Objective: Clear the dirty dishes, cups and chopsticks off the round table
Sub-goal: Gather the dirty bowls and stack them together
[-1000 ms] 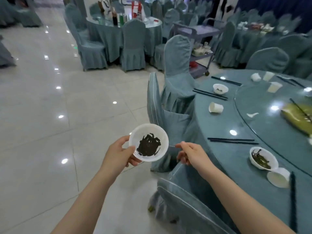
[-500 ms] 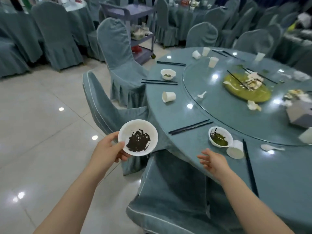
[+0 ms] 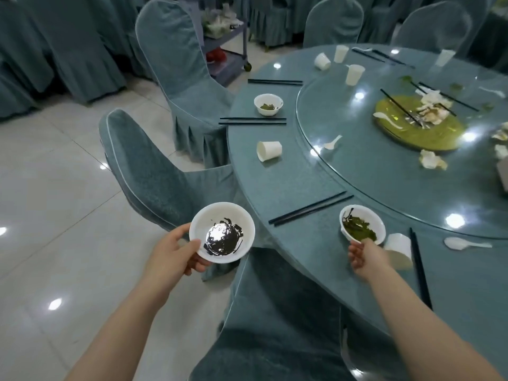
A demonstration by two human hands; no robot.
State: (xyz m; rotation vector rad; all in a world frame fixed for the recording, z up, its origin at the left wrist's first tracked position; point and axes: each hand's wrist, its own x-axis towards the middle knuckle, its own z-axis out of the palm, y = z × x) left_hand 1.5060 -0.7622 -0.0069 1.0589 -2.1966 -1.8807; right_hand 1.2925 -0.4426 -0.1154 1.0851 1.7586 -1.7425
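My left hand (image 3: 171, 255) holds a white bowl (image 3: 222, 232) with dark leftovers, out over the floor beside the round table (image 3: 275, 177). My right hand (image 3: 367, 257) reaches onto the table's near edge, its fingers closed on the near rim of a second white bowl (image 3: 362, 224) holding green leftovers. A tipped paper cup (image 3: 398, 250) lies right of that bowl, with black chopsticks (image 3: 419, 268) beside it. More chopsticks (image 3: 310, 209) lie left of the bowl. Farther off sit another bowl (image 3: 268, 104), a tipped cup (image 3: 269, 150) and a white spoon (image 3: 464, 243).
A glass turntable (image 3: 357, 171) carries a green platter (image 3: 417, 125), cups, spoons and crumpled napkins. Covered chairs (image 3: 154, 171) stand tight against the table, one (image 3: 275, 325) directly below my arms. A service cart (image 3: 225, 42) stands beyond the far chair.
My view has swung down and right toward the table. My right hand moved forward from the chair back to the bowl of green leftovers and closed on its rim. My left hand kept its bowl.
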